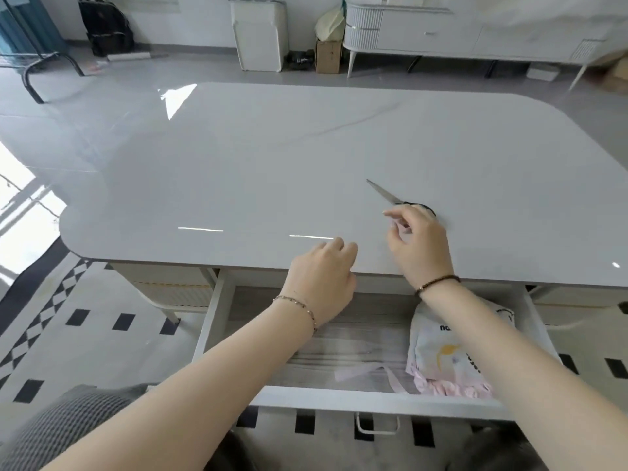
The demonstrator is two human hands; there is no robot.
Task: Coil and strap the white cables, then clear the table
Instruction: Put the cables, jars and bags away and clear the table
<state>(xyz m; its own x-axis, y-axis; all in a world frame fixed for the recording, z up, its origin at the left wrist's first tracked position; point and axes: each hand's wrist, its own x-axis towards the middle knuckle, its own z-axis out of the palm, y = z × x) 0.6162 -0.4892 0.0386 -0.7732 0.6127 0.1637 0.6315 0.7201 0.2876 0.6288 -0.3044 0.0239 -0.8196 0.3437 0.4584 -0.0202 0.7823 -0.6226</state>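
Resting on the near edge of the glossy white table (258, 158), the left hand (323, 278) lies knuckles up, its fingers bent under; I cannot tell whether they hold anything. The right hand (419, 241) hangs loosely curled and empty, forefinger pointing left, over the black handles of the scissors (384, 193). The scissors lie closed on the table toward its near right side, blades aimed away and left. Under the near edge a drawer (339, 401) stands open, with a printed pouch (452, 355) at its right side.
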